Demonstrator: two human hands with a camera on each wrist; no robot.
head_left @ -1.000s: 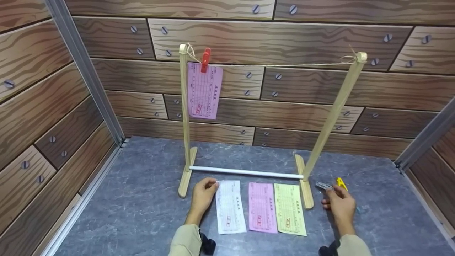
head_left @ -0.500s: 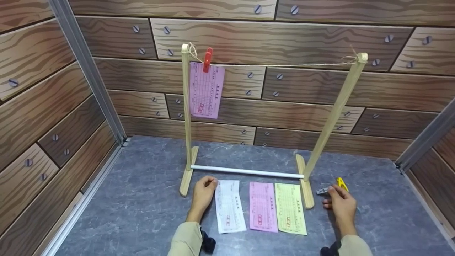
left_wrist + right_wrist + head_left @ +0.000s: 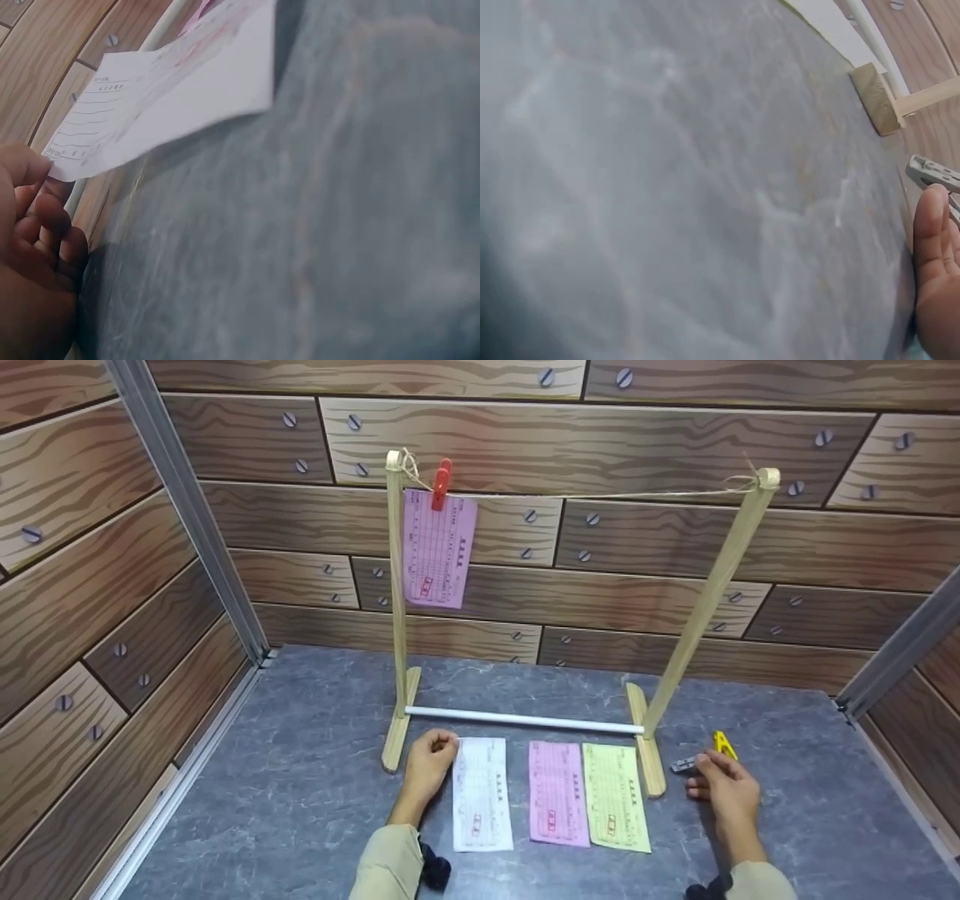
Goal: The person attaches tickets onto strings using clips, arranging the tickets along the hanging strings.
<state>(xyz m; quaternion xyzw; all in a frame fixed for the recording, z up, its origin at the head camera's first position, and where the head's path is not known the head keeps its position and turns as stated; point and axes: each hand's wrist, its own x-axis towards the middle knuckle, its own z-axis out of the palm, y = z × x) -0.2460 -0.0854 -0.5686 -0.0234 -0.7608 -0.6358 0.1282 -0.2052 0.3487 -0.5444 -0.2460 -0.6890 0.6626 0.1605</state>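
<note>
My left hand [image 3: 430,765] pinches the upper left corner of a white printed paper slip [image 3: 481,795] between thumb and finger. In the left wrist view the slip [image 3: 187,97] slants up from the pinch, its near edge lifted off the surface. My right hand [image 3: 726,795] holds a grey clothespin [image 3: 684,766], whose tip pokes out past the thumb; the right wrist view shows this clothespin [image 3: 930,172] only in part. Just beyond that hand lies a yellow clothespin [image 3: 724,745]. A pink slip [image 3: 559,795] and a yellow slip [image 3: 616,799] lie side by side between the hands.
Behind the slips stands a wooden frame with a left post [image 3: 397,585], a right post [image 3: 709,607] and a white crossbar [image 3: 525,721]. A string [image 3: 600,496] spans its top. There a red clothespin [image 3: 441,484] holds another pink slip [image 3: 439,555]. Wood-patterned walls surround the grey table.
The grey clothespin has turned in my right fingers, its tip swinging lower, and that hand has shifted slightly right. My left hand keeps its pinch while the white slip's lower end swings a little left.
</note>
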